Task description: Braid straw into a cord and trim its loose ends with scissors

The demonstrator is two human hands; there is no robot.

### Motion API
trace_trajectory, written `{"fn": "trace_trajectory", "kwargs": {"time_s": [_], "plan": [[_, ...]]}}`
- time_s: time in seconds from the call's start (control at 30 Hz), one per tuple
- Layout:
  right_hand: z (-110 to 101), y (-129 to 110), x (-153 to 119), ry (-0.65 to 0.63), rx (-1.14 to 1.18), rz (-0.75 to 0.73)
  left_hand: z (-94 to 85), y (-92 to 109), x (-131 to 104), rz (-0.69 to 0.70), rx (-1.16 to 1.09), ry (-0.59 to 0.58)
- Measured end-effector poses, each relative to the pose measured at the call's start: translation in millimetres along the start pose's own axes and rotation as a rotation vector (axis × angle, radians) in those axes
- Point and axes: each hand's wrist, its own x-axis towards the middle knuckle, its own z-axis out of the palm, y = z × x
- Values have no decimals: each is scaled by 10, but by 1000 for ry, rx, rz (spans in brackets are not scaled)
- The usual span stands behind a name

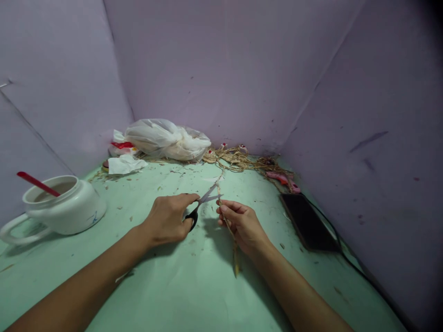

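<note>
My left hand is closed around the black handles of a pair of scissors. The scissor blades are parted and point up and to the right, on either side of a thin braided straw cord. Just to the right, my right hand pinches that cord between thumb and fingers. One end of the cord hangs below my right hand, with a flat yellowish tip. Its other end runs away toward a tangled heap of braided cord by the back wall.
On the left stands a white mug with a red stick in it. A knotted white plastic bag and a crumpled tissue lie at the back. A dark phone with a black cable and a pink tool are on the right.
</note>
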Motion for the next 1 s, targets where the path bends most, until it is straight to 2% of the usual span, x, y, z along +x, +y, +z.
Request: {"fn": "trace_trajectory", "kwargs": {"time_s": [0.13, 0.27, 0.5, 1.0], "plan": [[-3, -17, -13, 0, -55, -20, 0, 29, -6, 72, 179, -74], [16, -11, -28, -4, -148, -40, -4, 39, -11, 109, 251, -62], [24, -14, -50, -37, -261, -47, -6, 40, -27, 148, 288, -86], [-18, -29, -45, -116, -299, -25, -45, -30, -2, 200, 320, -176]]}}
